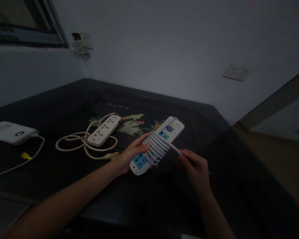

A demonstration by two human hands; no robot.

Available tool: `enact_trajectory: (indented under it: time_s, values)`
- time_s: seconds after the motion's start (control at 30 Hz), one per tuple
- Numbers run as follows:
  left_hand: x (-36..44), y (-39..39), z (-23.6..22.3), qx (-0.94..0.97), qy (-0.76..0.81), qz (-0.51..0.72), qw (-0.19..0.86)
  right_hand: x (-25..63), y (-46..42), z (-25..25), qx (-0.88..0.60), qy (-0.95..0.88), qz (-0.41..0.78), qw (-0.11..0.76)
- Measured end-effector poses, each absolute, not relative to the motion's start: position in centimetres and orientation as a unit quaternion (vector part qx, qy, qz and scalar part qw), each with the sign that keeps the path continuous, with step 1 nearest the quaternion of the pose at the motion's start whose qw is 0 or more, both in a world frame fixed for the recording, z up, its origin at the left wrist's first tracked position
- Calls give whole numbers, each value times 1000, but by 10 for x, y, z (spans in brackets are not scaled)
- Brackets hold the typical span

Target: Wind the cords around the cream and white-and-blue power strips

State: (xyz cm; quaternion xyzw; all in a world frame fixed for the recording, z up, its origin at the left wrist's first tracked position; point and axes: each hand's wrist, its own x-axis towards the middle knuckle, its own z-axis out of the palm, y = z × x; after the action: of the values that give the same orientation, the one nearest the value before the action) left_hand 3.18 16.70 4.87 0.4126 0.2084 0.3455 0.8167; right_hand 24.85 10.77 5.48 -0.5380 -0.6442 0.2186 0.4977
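- My left fingers (141, 149) are closed around the blue-socketed power strip (174, 129), the thumb lying against the coils wound about its middle.
- My right fingers (186, 161) pinch the grey cable (158, 149), and a short length runs straight from the coils to my fingertips.
- I have the strip slanting in front of me over the black worktop (139, 199), its blue button end up and to the right; whether it touches the surface I can't tell.
- Just beyond my left wrist lies a white power strip (104, 131), with its pale cord (67, 150) looped loosely around it.
- Farther left sits a white device (13, 132) with a thin lead (41, 147) bearing a yellow tag (26, 156).
- A socket plate (236, 72) is on the wall ahead, to the right.
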Motion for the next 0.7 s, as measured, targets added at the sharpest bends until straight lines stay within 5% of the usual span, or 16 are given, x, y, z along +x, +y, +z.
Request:
enact_trajectory:
  time_s: [0.57, 0.7]
  values:
    - [32, 169, 42, 411, 132, 315, 845, 254, 113, 48, -463, -770, 61, 434]
    - [28, 169, 42, 423, 108, 279, 855, 258, 117, 36, -498, -760, 138, 395]
